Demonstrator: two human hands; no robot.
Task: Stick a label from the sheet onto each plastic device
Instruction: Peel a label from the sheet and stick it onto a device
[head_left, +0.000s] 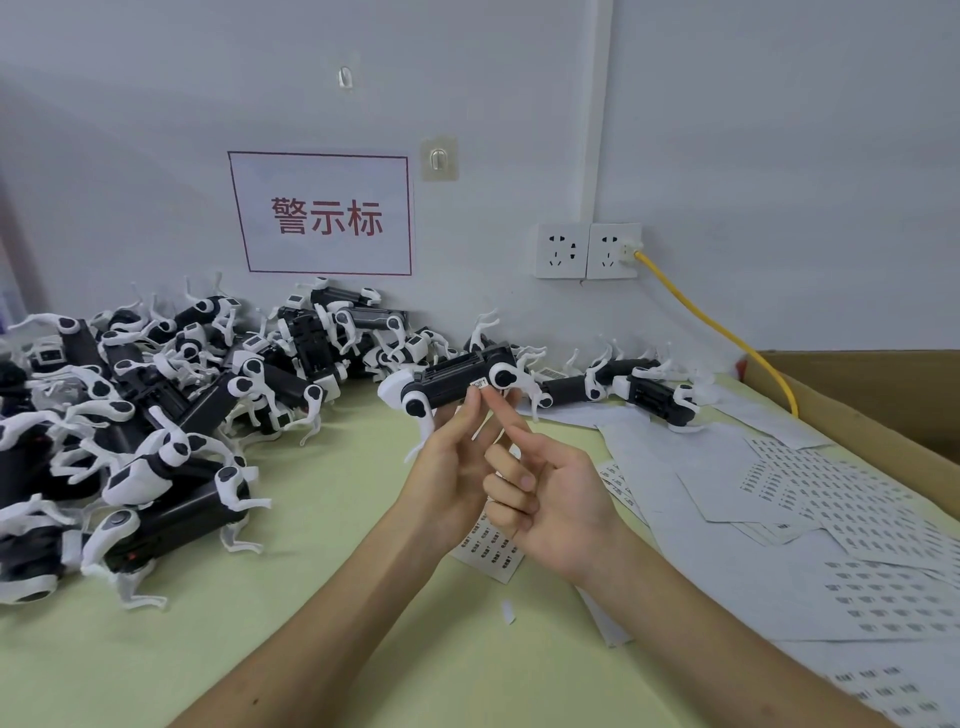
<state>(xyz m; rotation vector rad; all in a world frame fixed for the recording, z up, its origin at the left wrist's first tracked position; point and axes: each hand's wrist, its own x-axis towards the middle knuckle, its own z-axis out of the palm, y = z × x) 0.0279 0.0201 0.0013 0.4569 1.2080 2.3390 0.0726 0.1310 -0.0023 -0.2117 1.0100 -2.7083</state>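
My left hand holds up a black-and-white dog-shaped plastic device above the table, belly side toward me. A small white label sits on its black body near the rear leg joint. My right hand is beside it, index finger stretched to the label, the other fingers curled and holding nothing. A small label sheet lies on the table under my hands.
A big heap of the same devices fills the left of the green table. A few more devices lie by the wall. Paper label sheets cover the right side, next to a cardboard box and a yellow cable.
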